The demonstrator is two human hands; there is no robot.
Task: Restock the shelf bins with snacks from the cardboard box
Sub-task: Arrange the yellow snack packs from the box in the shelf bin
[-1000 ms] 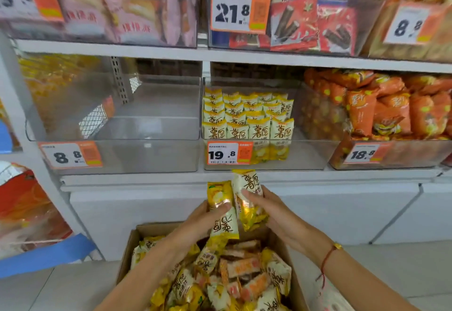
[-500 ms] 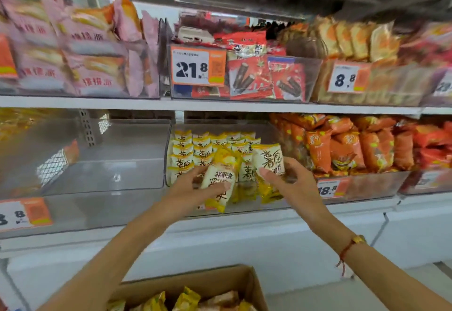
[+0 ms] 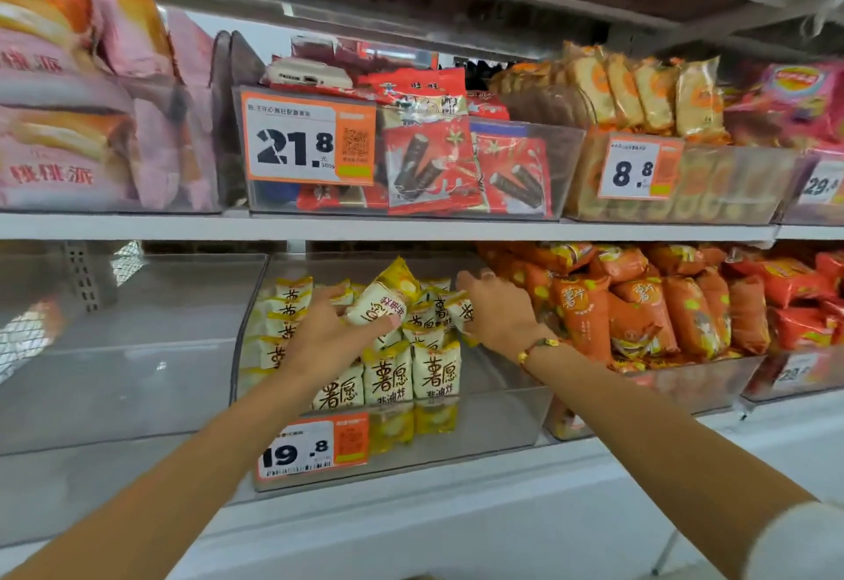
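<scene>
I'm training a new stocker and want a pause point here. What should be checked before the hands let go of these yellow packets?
1. Left hand grips a packet: ok, thumb and fingers wrap it.
2. Right hand grips a packet: ok, though mostly hidden by the hand.
3. Both packets are over the right bin, the one tagged 19.8: ok.
4. Space left in that bin: ok, its right side is bare.
5. Left packet matches the upright rows: not ok, it is tilted with its print upside down.
6. Box within reach for the next load: cannot tell, it is out of view.
</scene>
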